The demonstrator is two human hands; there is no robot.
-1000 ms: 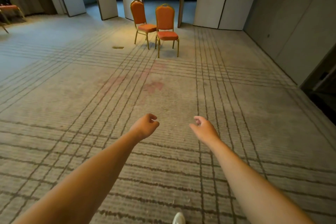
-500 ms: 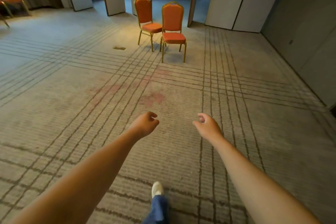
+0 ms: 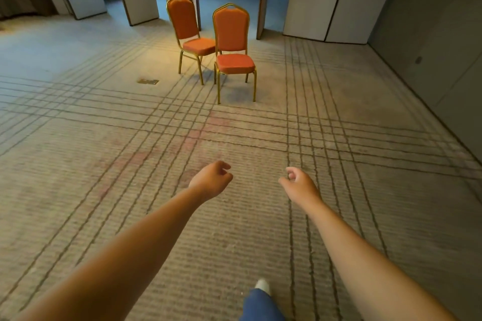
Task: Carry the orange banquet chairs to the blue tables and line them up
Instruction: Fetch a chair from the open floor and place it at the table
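An orange padded banquet chair with a gold metal frame (image 3: pixel 233 41) stands on the beige line-patterned carpet (image 3: pixel 104 164), well ahead of both hands. A second orange banquet chair (image 3: pixel 184 21) stands just beside it (turned at an angle). The left hand (image 3: pixel 211 180) and right hand (image 3: pixel 300 185) reach forward, apart, fingers loosely curled round nothing. A white shoe (image 3: pixel 263 286) shows below.

Two orange chairs (image 3: pixel 221 41) stand ahead; left hand (image 3: pixel 210 180) and right hand (image 3: pixel 300 185) empty.
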